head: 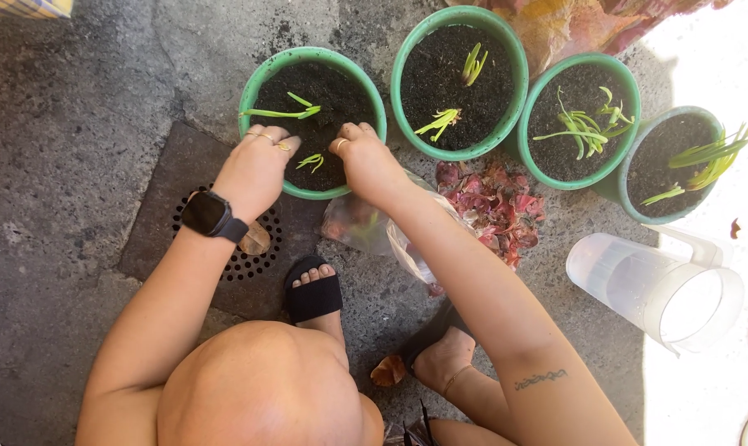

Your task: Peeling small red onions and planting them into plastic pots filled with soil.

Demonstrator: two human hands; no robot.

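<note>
— Knees and sandalled feet come first, nearest the camera: a black sandal [313, 296] on the concrete floor [68, 165], with a dry leaf [387, 372] by the other foot.

— And just beyond them?

— A dark metal drain cover [169, 216] lies under the left forearm, which wears a black smartwatch [209, 214]. Under the right forearm lies a crumpled clear plastic bag [365, 227], and beside it a heap of reddish dry leaves [496, 206]. A clear plastic jug [659, 289] lies on its side, off to the right.

— What are the hands doing?

— Both rest on the near rim of the leftmost green pot [312, 58]. The left hand [256, 169] has its fingers curled down into the dark soil, holding nothing that I can see. The right hand [365, 161] is likewise curled, fingertips pressed into the soil. Between them a small green seedling [311, 161] stands in the earth, close to both hands.

— Anything else in that pot?

— A longer sprout [284, 111] farther back.

— And beyond?

— Three more green pots [460, 78] in a row running right, each with dark soil and pale green shoots.
</note>
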